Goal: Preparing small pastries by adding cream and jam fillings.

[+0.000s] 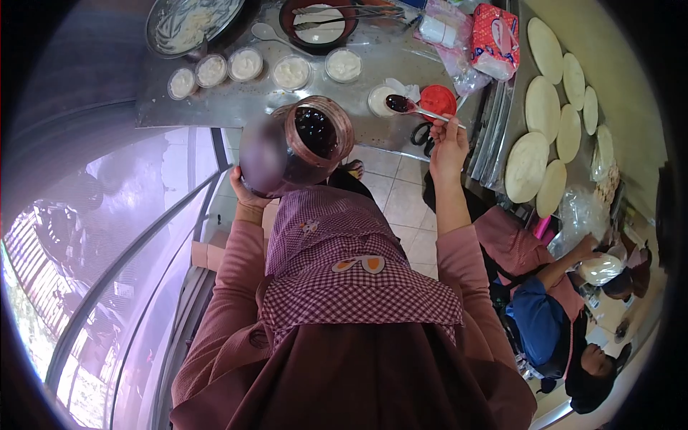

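My left hand [248, 194] holds a large open jar [290, 156] of dark red jam, tilted, in front of the apron. In my right hand [450, 148] is a metal spoon [427, 113] with a heap of dark jam in its bowl. The spoon's bowl is over the right edge of a small clear cup of white cream [379, 102]. Beside that cup is a red lid or tub [438, 102]. Several more cups of white cream [291, 73] stand in a row to the left on the metal table [215, 110].
A metal bowl with cream residue [188, 27], a dark bowl with white contents and tongs [320, 27], and a pale spoon [266, 32] lie at the back. Black-handled scissors [422, 134] are at the front edge. Right are a tissue pack [495, 43], flat dough rounds [543, 107] and another person [543, 317].
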A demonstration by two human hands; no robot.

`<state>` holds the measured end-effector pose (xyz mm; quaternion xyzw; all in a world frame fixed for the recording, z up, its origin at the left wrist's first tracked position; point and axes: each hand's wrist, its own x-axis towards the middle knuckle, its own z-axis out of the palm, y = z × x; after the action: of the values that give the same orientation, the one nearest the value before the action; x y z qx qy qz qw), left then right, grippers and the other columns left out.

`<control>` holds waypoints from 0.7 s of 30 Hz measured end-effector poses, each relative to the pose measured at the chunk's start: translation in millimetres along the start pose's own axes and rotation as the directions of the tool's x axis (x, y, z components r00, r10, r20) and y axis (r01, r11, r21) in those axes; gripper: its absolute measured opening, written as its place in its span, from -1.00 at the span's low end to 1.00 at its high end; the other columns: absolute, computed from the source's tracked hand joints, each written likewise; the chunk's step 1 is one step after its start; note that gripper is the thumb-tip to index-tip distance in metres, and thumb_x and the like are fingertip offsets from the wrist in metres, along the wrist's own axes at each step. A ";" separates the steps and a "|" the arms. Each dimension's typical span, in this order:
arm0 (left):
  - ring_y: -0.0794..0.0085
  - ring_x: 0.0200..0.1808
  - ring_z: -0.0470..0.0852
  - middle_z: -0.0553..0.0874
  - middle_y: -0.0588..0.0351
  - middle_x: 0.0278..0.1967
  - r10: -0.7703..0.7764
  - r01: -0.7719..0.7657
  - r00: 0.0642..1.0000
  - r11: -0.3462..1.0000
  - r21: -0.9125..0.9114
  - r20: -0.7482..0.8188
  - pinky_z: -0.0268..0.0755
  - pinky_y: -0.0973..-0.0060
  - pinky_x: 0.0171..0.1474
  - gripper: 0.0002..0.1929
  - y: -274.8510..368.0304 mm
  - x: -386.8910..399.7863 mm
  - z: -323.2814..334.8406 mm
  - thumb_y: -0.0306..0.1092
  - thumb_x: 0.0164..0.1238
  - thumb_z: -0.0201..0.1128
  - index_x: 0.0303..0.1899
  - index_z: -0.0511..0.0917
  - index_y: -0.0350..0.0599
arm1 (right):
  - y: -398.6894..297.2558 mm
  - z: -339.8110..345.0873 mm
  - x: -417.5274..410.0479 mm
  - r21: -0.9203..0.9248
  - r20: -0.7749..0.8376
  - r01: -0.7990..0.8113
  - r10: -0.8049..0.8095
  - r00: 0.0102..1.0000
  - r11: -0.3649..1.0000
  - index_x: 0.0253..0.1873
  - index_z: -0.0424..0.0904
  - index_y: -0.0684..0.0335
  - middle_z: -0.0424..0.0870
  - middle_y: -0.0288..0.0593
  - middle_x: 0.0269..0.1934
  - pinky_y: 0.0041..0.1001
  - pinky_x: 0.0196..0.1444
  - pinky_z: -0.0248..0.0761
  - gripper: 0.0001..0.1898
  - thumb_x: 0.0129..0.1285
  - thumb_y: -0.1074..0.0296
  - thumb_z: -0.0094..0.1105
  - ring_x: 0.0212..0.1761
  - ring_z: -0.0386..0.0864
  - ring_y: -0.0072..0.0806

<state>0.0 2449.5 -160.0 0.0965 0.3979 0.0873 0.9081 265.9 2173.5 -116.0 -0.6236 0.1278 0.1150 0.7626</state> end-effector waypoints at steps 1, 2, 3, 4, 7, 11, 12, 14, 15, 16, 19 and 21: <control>-0.02 0.12 0.45 0.44 -0.11 0.14 0.016 -0.016 1.000 1.000 -0.018 0.006 0.32 -0.01 0.14 -0.12 0.4 -3.2 -5.7 0.17 -0.16 0.25 0.24 0.26 -0.15 | 2.6 -0.5 -0.3 -0.001 0.003 -0.003 0.003 1.000 1.000 -0.13 0.46 0.28 0.57 -0.24 -0.40 -0.62 -0.32 0.35 -0.76 0.41 0.21 -0.08 -0.45 0.45 -0.62; -0.02 0.11 0.45 0.44 -0.12 0.14 0.031 -0.031 0.999 0.999 -0.035 0.012 0.33 0.00 0.14 -0.12 0.7 -6.2 -8.0 0.16 -0.16 0.26 0.23 0.26 -0.16 | 4.2 -0.5 -0.5 -0.026 -0.001 0.019 -0.019 1.000 0.999 -0.13 0.46 0.28 0.57 -0.24 -0.40 -0.62 -0.32 0.35 -0.75 0.41 0.21 -0.08 -0.45 0.45 -0.62; -0.02 0.11 0.46 0.45 -0.13 0.13 0.045 -0.043 0.998 0.998 -0.052 0.033 0.34 0.02 0.15 -0.12 1.2 -9.0 -8.7 0.14 -0.16 0.27 0.23 0.25 -0.19 | 5.5 -0.6 -0.6 -0.051 -0.004 0.041 -0.041 0.999 0.998 -0.13 0.46 0.28 0.57 -0.24 -0.40 -0.62 -0.32 0.35 -0.75 0.41 0.20 -0.08 -0.45 0.44 -0.63; -0.02 0.11 0.46 0.45 -0.13 0.13 0.045 -0.043 0.998 0.998 -0.054 0.032 0.34 0.02 0.15 -0.12 1.3 -9.9 -14.0 0.14 -0.16 0.27 0.23 0.25 -0.19 | 6.5 -0.9 -0.6 -0.052 -0.003 0.040 -0.040 0.999 0.998 -0.13 0.46 0.28 0.57 -0.24 -0.40 -0.62 -0.32 0.35 -0.75 0.41 0.20 -0.08 -0.45 0.44 -0.63; -0.02 0.19 0.38 0.39 -0.10 0.20 0.096 -0.094 0.994 0.995 -0.033 0.062 0.27 -0.03 0.20 -0.15 1.1 -13.6 -27.6 0.26 -0.04 0.12 0.28 0.22 -0.06 | 7.2 1.1 -0.8 -0.116 0.001 0.087 -0.087 0.996 0.989 -0.14 0.47 0.29 0.57 -0.25 -0.40 -0.63 -0.31 0.34 -0.75 0.41 0.20 -0.08 -0.45 0.43 -0.63; -0.01 0.19 0.39 0.38 -0.10 0.21 0.115 -0.118 0.988 0.993 0.018 0.099 0.28 0.01 0.21 -0.15 1.9 -17.6 -28.1 0.26 -0.02 0.10 0.28 0.22 -0.07 | 5.5 7.2 1.0 -0.185 0.026 0.154 -0.152 0.988 0.971 -0.14 0.47 0.30 0.56 -0.25 -0.40 -0.63 -0.31 0.33 -0.74 0.41 0.20 -0.09 -0.44 0.43 -0.63; -0.01 0.20 0.39 0.39 -0.10 0.21 0.114 -0.118 0.988 0.993 0.028 0.103 0.28 0.02 0.21 -0.15 2.1 -18.4 -27.8 0.26 -0.02 0.10 0.28 0.22 -0.08 | 4.8 9.3 1.2 -0.201 0.031 0.179 -0.177 0.984 0.963 -0.14 0.47 0.30 0.56 -0.25 -0.40 -0.63 -0.30 0.33 -0.74 0.41 0.20 -0.09 -0.43 0.42 -0.63; -0.01 0.20 0.38 0.39 -0.11 0.21 0.118 -0.122 0.989 0.992 0.036 0.091 0.28 0.02 0.22 -0.15 2.4 -19.3 -25.2 0.26 -0.02 0.11 0.28 0.21 -0.09 | 2.9 12.3 2.5 -0.224 0.033 0.191 -0.189 0.981 0.956 -0.15 0.47 0.30 0.56 -0.25 -0.40 -0.63 -0.29 0.33 -0.74 0.41 0.21 -0.09 -0.42 0.43 -0.62; 0.00 0.20 0.38 0.39 -0.11 0.21 0.120 -0.124 0.989 0.991 0.045 0.080 0.28 0.03 0.22 -0.14 2.7 -19.4 -24.3 0.26 -0.02 0.11 0.28 0.21 -0.10 | 2.1 13.7 3.0 -0.246 0.034 0.204 -0.201 0.979 0.948 -0.15 0.46 0.30 0.55 -0.25 -0.40 -0.62 -0.28 0.34 -0.74 0.41 0.21 -0.09 -0.41 0.43 -0.62; 0.00 0.20 0.38 0.39 -0.11 0.21 0.121 -0.125 0.989 0.991 0.044 0.080 0.28 0.03 0.22 -0.14 3.1 -18.7 -25.9 0.26 -0.02 0.11 0.28 0.21 -0.10 | 1.6 15.3 3.2 -0.247 0.036 0.203 -0.201 0.979 0.948 -0.15 0.46 0.30 0.55 -0.25 -0.40 -0.62 -0.28 0.34 -0.74 0.41 0.21 -0.09 -0.41 0.43 -0.62; 0.00 0.20 0.39 0.40 -0.11 0.20 0.128 -0.130 0.986 0.991 0.012 0.104 0.28 0.04 0.22 -0.15 4.1 -17.1 -28.2 0.24 -0.02 0.12 0.28 0.21 -0.12 | -0.7 19.8 3.8 -0.261 0.022 0.230 -0.232 0.972 0.938 -0.16 0.46 0.31 0.55 -0.25 -0.40 -0.62 -0.27 0.35 -0.74 0.42 0.21 -0.10 -0.40 0.44 -0.62; 0.01 0.20 0.39 0.40 -0.12 0.19 0.133 -0.138 0.985 0.989 0.043 0.114 0.29 0.05 0.22 -0.15 5.2 -17.1 -24.2 0.23 -0.02 0.13 0.28 0.21 -0.13 | -1.9 20.8 4.2 -0.300 0.020 0.256 -0.262 0.965 0.919 -0.16 0.46 0.31 0.55 -0.24 -0.40 -0.62 -0.26 0.36 -0.73 0.42 0.20 -0.11 -0.40 0.44 -0.62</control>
<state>-29.8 2453.0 -162.7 0.1511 0.3414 0.1333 0.9181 271.5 2193.6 -111.7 -0.7446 0.0329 0.0248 0.6663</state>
